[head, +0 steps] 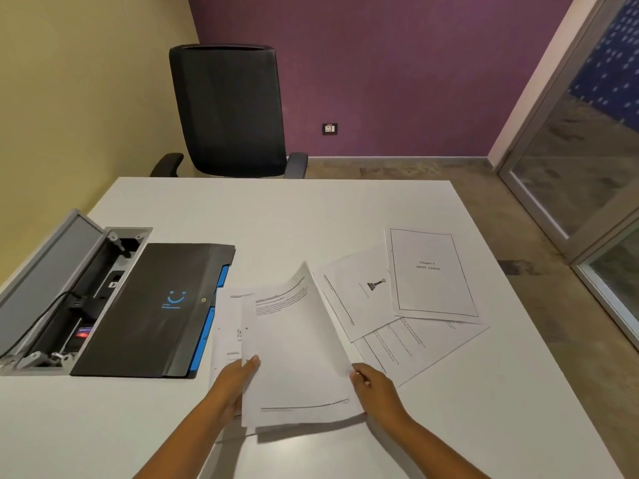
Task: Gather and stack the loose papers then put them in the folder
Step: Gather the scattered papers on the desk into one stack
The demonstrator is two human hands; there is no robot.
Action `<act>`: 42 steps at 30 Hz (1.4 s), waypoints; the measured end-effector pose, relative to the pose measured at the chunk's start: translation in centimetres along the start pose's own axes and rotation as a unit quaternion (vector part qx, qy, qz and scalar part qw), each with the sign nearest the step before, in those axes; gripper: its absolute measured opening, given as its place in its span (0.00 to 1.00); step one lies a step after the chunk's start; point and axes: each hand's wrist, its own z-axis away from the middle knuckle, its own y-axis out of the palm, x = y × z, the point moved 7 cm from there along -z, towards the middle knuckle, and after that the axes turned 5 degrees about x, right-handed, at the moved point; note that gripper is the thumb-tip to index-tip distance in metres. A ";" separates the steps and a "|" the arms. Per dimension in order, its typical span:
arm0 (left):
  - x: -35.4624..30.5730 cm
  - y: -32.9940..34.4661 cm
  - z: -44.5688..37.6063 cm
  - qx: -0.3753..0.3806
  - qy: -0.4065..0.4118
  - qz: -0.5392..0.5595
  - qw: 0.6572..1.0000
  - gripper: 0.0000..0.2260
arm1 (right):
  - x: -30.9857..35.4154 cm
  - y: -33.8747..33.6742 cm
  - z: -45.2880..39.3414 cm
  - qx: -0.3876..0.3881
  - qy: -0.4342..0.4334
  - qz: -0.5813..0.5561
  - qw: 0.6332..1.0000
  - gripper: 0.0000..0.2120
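Both hands, left hand (231, 385) and right hand (371, 387), pinching a curled white printed sheet (297, 354) at lower centre, long axis running up-frame, black folder with blue smiley logo (152, 309) left on white bench (276, 216), page reading "Chapter 4 SWOT Analysis" (430, 274) at right.

Soft, even indoor light, moderately dim, leaves the white table (242, 216) greyish and free of glare. A faint shadow lies along the lower edge of the lifted sheet (294, 357) at lower centre. Wide-angle distortion bends the walls and the door frame (539, 108) at upper right, and the printed text is too soft to read.
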 end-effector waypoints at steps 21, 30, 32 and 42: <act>1.3 -0.4 -2.3 -0.057 -0.066 0.051 0.995 0.16 | -1.8 -9.0 -10.4 -0.053 0.058 0.442 0.893 0.19; 1.5 -0.1 -2.0 -0.064 -0.077 0.064 0.993 0.13 | -2.5 -9.2 -10.4 0.008 0.082 0.407 0.910 0.25; 1.4 -0.1 -2.0 -0.069 -0.077 0.064 0.993 0.14 | -2.5 -9.2 -9.9 0.012 0.078 0.411 0.908 0.25; 1.2 -0.1 -1.4 -0.076 -0.080 0.066 0.992 0.11 | -0.2 -6.5 -6.7 -0.009 -0.004 0.408 0.913 0.23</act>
